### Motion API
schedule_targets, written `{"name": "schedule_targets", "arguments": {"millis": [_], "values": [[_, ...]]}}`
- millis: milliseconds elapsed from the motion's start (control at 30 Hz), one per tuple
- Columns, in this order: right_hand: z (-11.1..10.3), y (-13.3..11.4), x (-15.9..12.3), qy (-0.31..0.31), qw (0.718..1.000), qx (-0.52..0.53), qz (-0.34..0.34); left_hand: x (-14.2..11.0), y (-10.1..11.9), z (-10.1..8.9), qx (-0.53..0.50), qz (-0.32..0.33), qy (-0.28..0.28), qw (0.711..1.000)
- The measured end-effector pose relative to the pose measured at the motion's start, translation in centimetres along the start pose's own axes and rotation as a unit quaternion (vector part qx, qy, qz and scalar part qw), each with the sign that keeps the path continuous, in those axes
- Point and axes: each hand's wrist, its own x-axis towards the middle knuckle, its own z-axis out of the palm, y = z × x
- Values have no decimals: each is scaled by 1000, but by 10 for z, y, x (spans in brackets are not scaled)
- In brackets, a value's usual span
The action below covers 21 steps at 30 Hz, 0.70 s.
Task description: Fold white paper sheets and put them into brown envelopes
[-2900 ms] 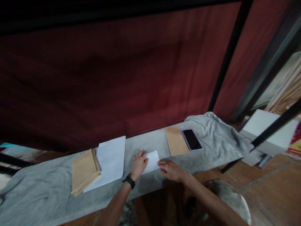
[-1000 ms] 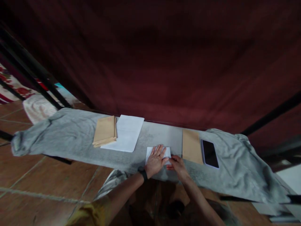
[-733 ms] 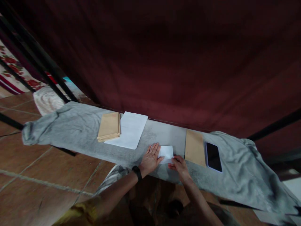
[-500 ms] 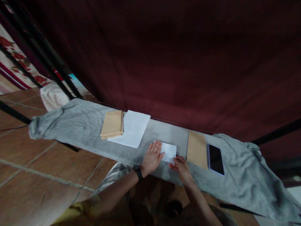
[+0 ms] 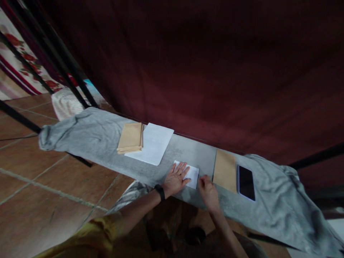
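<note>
A small folded sheet of white paper (image 5: 192, 176) lies on the grey bench cover. My left hand (image 5: 175, 179) rests flat on its left part, fingers spread, with a dark band on the wrist. At the paper's right edge is my right hand (image 5: 208, 191), its fingers curled in and nothing visible in them. Whether it touches the edge I cannot tell. A brown envelope (image 5: 225, 169) lies right of that hand, and a phone (image 5: 246, 182) with a dark screen sits beside the envelope.
Further left, a stack of brown envelopes (image 5: 130, 137) partly overlaps larger white sheets (image 5: 154, 143). Grey cloth (image 5: 80, 132) covers the narrow bench. A dark red curtain (image 5: 188, 71) hangs behind it, and black metal bars (image 5: 20, 116) stand at the left.
My right hand's fingers have curled in and moved up along the paper's right edge. My left hand still presses the paper, fingers now more spread. The view has shifted slightly.
</note>
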Motion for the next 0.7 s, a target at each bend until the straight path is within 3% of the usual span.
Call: {"name": "schedule_targets", "arguments": {"millis": [133,233,433,700], "values": [[16,-4,-1,65,973,-128,-182,-2,-1,0,3,-2,-1,1000],[31,-1,-3,66,942,-223,-241,-2,0,0,1,-1,-6,1000],[38,10,-6,64,912,-316,-254,-4,-5,-2,-10,-40,3,999],[41,10,-4,74,910,-341,-224,-20,-35,-3,-26,-89,20,996]]}}
